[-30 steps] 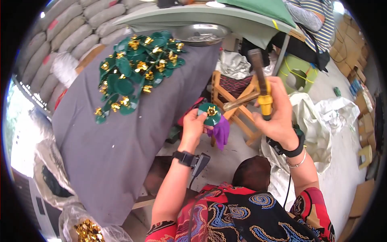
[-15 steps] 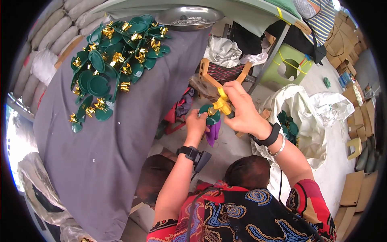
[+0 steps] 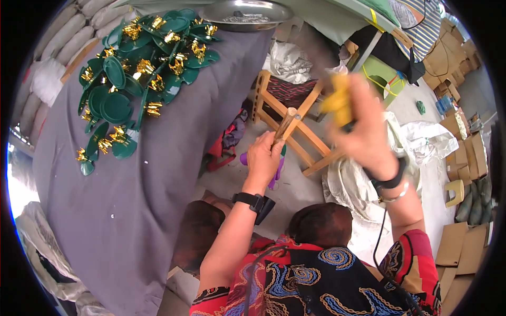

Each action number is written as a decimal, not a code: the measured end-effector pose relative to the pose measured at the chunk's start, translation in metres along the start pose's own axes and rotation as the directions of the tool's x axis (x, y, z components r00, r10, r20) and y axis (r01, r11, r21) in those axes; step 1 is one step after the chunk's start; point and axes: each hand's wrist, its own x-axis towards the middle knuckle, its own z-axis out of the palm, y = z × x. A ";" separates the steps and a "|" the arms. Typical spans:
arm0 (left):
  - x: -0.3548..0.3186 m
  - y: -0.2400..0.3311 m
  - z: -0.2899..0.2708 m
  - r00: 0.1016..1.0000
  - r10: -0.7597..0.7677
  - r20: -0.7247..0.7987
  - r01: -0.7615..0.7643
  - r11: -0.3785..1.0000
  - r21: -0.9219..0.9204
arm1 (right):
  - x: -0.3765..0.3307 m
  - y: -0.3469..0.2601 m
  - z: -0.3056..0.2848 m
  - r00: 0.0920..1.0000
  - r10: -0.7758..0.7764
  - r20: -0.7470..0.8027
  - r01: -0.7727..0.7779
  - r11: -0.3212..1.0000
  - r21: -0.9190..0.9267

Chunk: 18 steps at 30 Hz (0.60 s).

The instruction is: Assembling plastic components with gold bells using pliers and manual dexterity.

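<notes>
My left hand (image 3: 262, 160) is closed around a short wooden stick (image 3: 285, 125), whose upper end stands out above the fingers. A sliver of a dark green piece (image 3: 284, 151) shows beside this hand, mostly hidden. Purple cloth (image 3: 274, 182) hangs just below it. Up and to the right, my right hand (image 3: 363, 124) is smeared by motion but wrapped around a tool with a yellow-wrapped handle (image 3: 337, 102). The tool's head is only a greyish blur. The two hands are apart.
On the grey-draped table (image 3: 126, 210) at left lies a heap of green round pieces (image 3: 116, 108) with shiny gold parts. A steel bowl (image 3: 245, 15) sits at its far edge. A folding wooden stool (image 3: 290, 118) stands ahead; white sacks (image 3: 363, 195) and cardboard boxes (image 3: 456, 247) are at right.
My right hand has swung up and right with the yellow-handled tool, away from my left hand. The wooden stick now shows in my left hand, where a green piece with gold showed before.
</notes>
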 end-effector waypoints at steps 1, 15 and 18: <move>0.001 -0.002 0.003 0.993 0.094 -0.074 -0.091 0.995 0.045 | 0.005 0.006 -0.015 0.978 -0.080 -0.190 0.100 0.990 0.099; -0.001 -0.004 0.005 0.997 0.075 -0.035 -0.071 0.992 0.101 | -0.014 0.011 0.038 0.980 -0.196 0.030 0.191 0.973 0.132; -0.006 0.005 0.014 0.992 0.127 0.000 -0.124 0.966 0.229 | -0.036 0.012 0.065 0.980 -0.111 0.167 0.041 0.925 0.377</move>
